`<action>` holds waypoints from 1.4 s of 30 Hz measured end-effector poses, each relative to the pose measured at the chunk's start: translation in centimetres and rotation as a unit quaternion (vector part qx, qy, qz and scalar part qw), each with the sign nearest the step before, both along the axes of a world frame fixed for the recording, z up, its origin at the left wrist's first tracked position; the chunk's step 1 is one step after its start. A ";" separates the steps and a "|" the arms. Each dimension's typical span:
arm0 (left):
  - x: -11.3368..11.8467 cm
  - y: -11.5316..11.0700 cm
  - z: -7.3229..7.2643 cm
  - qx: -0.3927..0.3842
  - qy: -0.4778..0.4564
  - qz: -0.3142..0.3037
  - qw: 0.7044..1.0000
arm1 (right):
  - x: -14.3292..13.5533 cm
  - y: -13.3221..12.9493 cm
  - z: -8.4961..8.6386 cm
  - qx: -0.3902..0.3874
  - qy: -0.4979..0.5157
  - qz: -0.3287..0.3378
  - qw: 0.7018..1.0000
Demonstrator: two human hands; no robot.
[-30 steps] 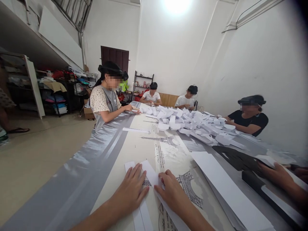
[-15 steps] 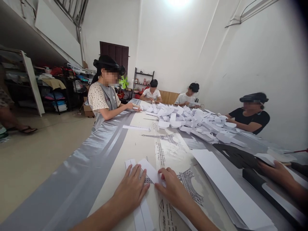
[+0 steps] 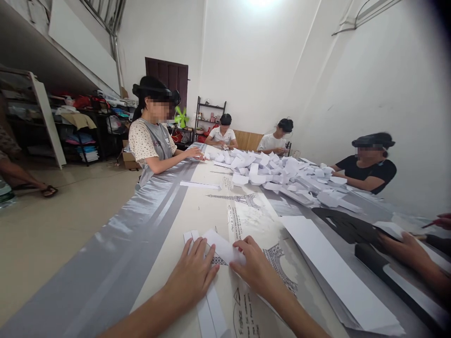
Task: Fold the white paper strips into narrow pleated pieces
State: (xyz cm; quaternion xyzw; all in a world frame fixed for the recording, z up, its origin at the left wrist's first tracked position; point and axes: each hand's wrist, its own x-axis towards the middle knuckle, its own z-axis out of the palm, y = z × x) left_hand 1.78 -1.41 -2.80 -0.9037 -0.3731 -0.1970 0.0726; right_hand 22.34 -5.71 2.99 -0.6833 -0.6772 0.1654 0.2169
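White paper strips run away from me along the patterned tablecloth. My left hand lies palm down across them, fingers spread. A second white piece of paper slants from beside my left fingertips toward the right. Its right end is pinched between the thumb and fingers of my right hand. Part of the strips is hidden under my left hand.
A stack of long white sheets lies to the right, beside black pieces and another person's hand. Farther off is a heap of folded white papers, with several people around the table.
My right hand has moved slightly right with the end of the paper. My left hand stays nearly in place. At the far left side, a person's hands have shifted.
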 end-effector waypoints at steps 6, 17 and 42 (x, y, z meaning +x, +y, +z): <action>-0.2 -0.1 -0.1 -0.007 -0.021 0.003 1.000 | -0.2 0.1 -0.7 0.022 -0.059 0.023 0.998; -0.2 -0.1 -0.1 -0.015 -0.038 0.015 0.999 | -0.1 0.0 -1.7 0.036 -0.049 0.020 0.998; -1.0 0.7 1.0 -0.044 -0.009 0.014 0.999 | 1.6 -0.2 -0.1 -0.007 0.138 0.065 0.988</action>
